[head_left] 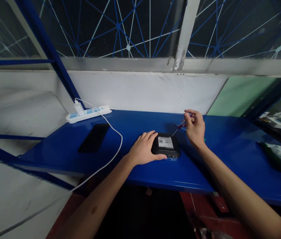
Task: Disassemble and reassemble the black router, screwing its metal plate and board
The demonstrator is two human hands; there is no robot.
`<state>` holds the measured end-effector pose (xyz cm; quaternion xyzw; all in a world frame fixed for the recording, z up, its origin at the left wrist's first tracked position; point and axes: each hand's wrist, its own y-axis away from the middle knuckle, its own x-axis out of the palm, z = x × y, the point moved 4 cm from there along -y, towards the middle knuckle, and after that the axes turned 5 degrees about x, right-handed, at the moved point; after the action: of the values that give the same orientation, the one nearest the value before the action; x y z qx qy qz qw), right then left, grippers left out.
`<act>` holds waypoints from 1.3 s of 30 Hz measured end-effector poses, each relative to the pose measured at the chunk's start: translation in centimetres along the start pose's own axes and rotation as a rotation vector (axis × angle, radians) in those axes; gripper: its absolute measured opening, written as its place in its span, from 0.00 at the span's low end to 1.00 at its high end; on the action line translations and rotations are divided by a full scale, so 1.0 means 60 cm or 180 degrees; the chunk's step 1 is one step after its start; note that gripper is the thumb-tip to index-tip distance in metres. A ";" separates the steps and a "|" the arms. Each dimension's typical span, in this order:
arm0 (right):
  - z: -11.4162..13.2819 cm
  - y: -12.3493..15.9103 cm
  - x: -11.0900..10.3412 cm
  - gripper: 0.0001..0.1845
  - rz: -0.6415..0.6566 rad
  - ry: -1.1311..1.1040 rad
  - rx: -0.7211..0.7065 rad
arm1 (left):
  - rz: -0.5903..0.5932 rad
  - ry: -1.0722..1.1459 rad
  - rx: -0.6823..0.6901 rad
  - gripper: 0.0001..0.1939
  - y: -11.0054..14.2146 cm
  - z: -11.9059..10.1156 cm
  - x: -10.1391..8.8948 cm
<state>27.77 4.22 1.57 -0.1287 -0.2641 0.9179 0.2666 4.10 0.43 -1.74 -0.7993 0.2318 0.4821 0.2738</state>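
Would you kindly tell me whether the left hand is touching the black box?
Touching: the head view shows the left hand spread against the left side of the black box, thumb along its near edge.

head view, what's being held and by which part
The right hand holds a screwdriver by its handle; the left hand clasps a black device by its left side.

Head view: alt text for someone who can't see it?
Left hand holds a black box on a blue table; right hand angles a screwdriver at its far right corner. To the left lie a dark slab and power strip.
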 end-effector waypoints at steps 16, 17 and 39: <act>0.000 0.006 0.007 0.16 0.0124 -0.0195 0.0156 | 0.0001 0.0008 -0.0011 0.54 -0.001 0.003 0.003; -0.003 0.005 0.007 0.16 0.0126 -0.0150 0.0150 | 0.0011 0.0013 -0.0014 0.54 -0.001 0.003 0.003; -0.005 0.004 0.004 0.13 0.0062 -0.0123 0.0141 | -0.0034 -0.0031 0.0029 0.54 -0.001 0.002 0.003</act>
<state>27.57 4.28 1.16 -0.1076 -0.2476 0.9284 0.2553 4.12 0.55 -1.95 -0.7969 0.2284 0.4834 0.2812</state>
